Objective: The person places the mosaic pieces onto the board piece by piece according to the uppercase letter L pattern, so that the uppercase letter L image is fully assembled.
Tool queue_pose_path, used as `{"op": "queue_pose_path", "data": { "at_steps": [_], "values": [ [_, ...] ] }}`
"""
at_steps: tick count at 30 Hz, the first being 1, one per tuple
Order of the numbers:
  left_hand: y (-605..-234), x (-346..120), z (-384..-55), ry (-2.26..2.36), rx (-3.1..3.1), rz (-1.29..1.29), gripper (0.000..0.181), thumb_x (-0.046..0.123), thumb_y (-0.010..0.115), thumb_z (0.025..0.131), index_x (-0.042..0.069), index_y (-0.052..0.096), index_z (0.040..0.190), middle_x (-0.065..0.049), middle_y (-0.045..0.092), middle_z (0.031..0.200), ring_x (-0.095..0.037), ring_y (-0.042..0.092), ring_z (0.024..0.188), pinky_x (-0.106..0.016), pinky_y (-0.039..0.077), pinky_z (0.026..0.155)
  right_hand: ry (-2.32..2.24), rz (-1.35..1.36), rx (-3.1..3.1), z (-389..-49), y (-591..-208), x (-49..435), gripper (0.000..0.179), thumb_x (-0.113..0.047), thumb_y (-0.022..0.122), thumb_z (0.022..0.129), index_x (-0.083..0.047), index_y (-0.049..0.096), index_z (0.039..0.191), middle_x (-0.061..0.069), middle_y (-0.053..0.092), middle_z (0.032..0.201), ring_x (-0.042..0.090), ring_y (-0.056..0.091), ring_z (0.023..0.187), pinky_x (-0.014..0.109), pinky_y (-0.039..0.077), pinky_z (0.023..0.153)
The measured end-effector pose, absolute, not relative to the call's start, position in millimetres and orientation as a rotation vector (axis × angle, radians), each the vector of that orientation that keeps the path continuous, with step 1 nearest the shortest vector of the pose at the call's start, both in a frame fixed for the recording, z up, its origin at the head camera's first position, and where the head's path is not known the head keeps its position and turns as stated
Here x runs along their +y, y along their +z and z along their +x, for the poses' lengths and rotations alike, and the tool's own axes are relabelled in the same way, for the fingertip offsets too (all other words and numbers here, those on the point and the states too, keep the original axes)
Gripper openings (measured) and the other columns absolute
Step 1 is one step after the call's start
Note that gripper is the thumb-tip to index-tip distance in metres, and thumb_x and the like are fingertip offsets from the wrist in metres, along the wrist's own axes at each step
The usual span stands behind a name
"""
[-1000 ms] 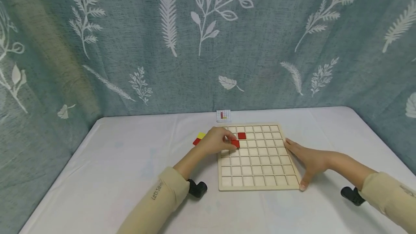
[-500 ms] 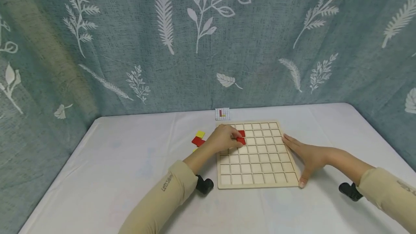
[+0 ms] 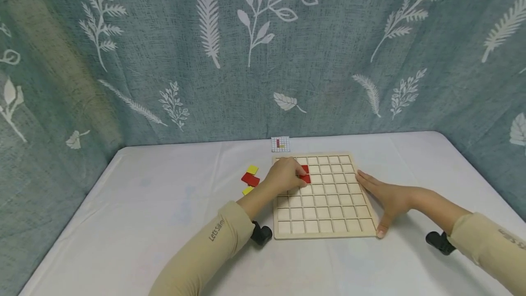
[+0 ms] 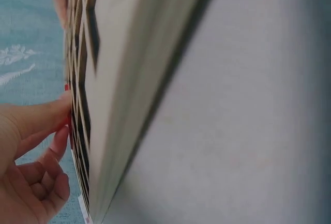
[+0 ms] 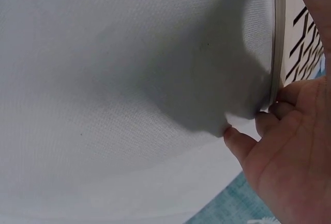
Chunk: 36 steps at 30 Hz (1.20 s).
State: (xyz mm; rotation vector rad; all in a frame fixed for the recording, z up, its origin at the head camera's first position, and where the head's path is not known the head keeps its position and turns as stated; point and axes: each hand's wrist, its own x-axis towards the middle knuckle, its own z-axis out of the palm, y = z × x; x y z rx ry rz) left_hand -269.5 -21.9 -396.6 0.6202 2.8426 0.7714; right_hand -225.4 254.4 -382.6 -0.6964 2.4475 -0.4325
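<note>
A pale wooden grid board [image 3: 324, 235] lies on the white table. My left hand [image 3: 283, 175] reaches over its left side, thumb and index finger pinching a red square tile [image 3: 306, 179] down at the grid. Directly behind that tile, another red tile [image 3: 305, 168] sits in a square. In the left wrist view, red shows between the fingertips of the left hand [image 4: 36, 146] at the board's surface. My right hand [image 3: 388, 199] rests spread along the board's right edge, thumb near the front corner and fingertips farther back. The right wrist view shows its fingers [image 5: 266, 123] against that edge.
Left of the board lie loose tiles: a yellow one [image 3: 252, 169], red [image 3: 250, 179], and another yellow [image 3: 247, 190] partly behind the left forearm. A small printed grid card [image 3: 280, 144] lies behind the board. A patterned teal curtain [image 3: 197, 104] hangs behind the table.
My left hand has moved slightly right, bringing the red tile from a tilted position down to the grid before the other red tile. The right hand has stayed on the board's edge.
</note>
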Motion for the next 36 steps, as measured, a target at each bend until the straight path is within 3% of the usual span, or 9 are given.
{"op": "queue_pose_path", "data": {
  "at_steps": [8,16,22,28,36],
  "values": [
    [-398.4,-22.7,-266.0,0.812,2.845,0.583,0.029,0.021,0.076,0.076,0.010,0.072,0.102,-0.002,0.069,0.100,-0.018,0.061,0.098,-0.029,0.049,0.080,-0.455,-0.709,2.438,-224.0,-379.0,252.5,0.140,-0.042,0.088,0.047,0.009,-0.001,0.143,0.028,-0.011,0.149,0.049,-0.001,0.134,0.060,0.016,0.104],
    [-396.7,-25.5,-257.3,0.856,2.859,0.575,0.039,0.034,0.076,0.074,0.012,0.070,0.106,0.004,0.062,0.075,-0.009,0.051,0.066,-0.021,0.041,0.056,-0.443,-0.704,2.438,-223.9,-380.3,252.6,0.139,-0.042,0.087,0.048,0.009,0.000,0.143,0.028,-0.010,0.149,0.049,0.000,0.135,0.060,0.017,0.104],
    [-385.9,-25.6,-250.2,0.941,2.778,0.600,0.031,0.044,0.073,0.075,0.020,0.073,0.095,0.010,0.064,0.083,-0.007,0.055,0.080,-0.022,0.043,0.062,-0.446,-0.703,2.438,-224.2,-380.2,253.5,0.141,-0.044,0.087,0.047,0.009,-0.001,0.143,0.028,-0.011,0.149,0.049,-0.001,0.135,0.060,0.016,0.104],
    [-371.8,-28.2,-246.6,0.874,2.715,0.630,0.029,0.046,0.071,0.076,0.023,0.071,0.094,0.016,0.061,0.078,-0.006,0.056,0.083,-0.026,0.043,0.065,-0.449,-0.696,2.437,-224.8,-380.9,255.0,0.142,-0.046,0.086,0.047,0.009,-0.003,0.143,0.027,-0.012,0.149,0.049,-0.001,0.135,0.061,0.015,0.104],
    [-366.5,-38.8,-244.0,0.806,2.708,0.664,0.021,0.042,0.068,0.080,0.025,0.070,0.093,0.014,0.065,0.088,-0.009,0.058,0.091,-0.028,0.044,0.069,-0.478,-0.694,2.437,-223.4,-381.2,253.7,0.141,-0.044,0.086,0.046,0.009,-0.002,0.143,0.027,-0.012,0.149,0.049,-0.002,0.135,0.061,0.013,0.105]
  ]
}}
